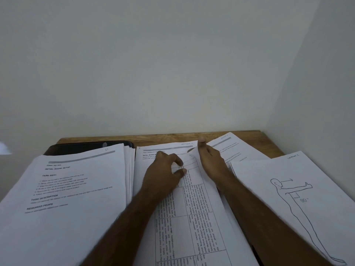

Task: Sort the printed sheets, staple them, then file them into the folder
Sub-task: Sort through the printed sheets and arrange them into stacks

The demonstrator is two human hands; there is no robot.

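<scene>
We are working at the sorting step: the sheets are lying in separate piles on the wooden desk (269, 143) and nothing is showing as stapled or filed

Our left hand (163, 175) is resting on the middle pile (203, 217), with thumb and forefinger curling toward each other over the table-printed sheet (194, 198); we are judging this a narrow pinch on the paper, though whether the sheet is truly caught between the fingertips is not clear. Our right hand (211, 164) is lying along the far-right edge of that same sheet, fingers bending round its upper corner, which is lifting off the page beneath

Relative to this grip:
- Under it, the page headed with a grey bar (165, 148) is peeking out beyond the fingertips
- To the left of the left hand, the thick stack (73, 189) is lying, marked by hand at its top
- Beyond that stack, a dark folder (86, 147) is lying partly covered
- To the right of the right hand, a loose page (226, 148) is angling away, and nearer us the figure-drawing sheet (284, 189) is lying

No stapler is in view

The next move, in our judgement, is calling for peeling the single top sheet cleanly, reading its handwritten mark, and carrying it to the matching pile without dragging the page below
</scene>
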